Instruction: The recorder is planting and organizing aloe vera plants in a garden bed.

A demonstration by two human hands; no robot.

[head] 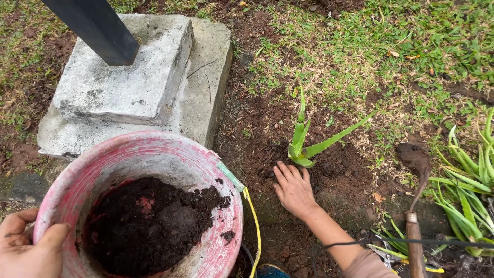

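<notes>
One aloe plant (303,141) stands upright in a patch of bare dark soil (257,128), its base already set into the ground; planting of this one looks largely done, with only firming of the earth around the base apparently left; right hand (294,189) lies flat on the soil just beside the base, palm down, grip apart, fingers spread, holding nothing; left hand (28,247) holds the rim of one pink bucket (154,149), thumb over the edge, grip clamped on the rim; bucket is roughly a third full of dark soil, so material remains; yellow handle runs down its right side; at the right edge lies one cluster of further aloe plants (471,190) on the grass, unplanted, exact number not countable since leaves overlap; one digging tool with a wooden handle (414,226), blade caked in earth, rests between the planted aloe and the cluster; one stepped concrete block (139,77) carries one dark post (98,28) behind the bucket; hands counted: two, no other person in view.
</notes>
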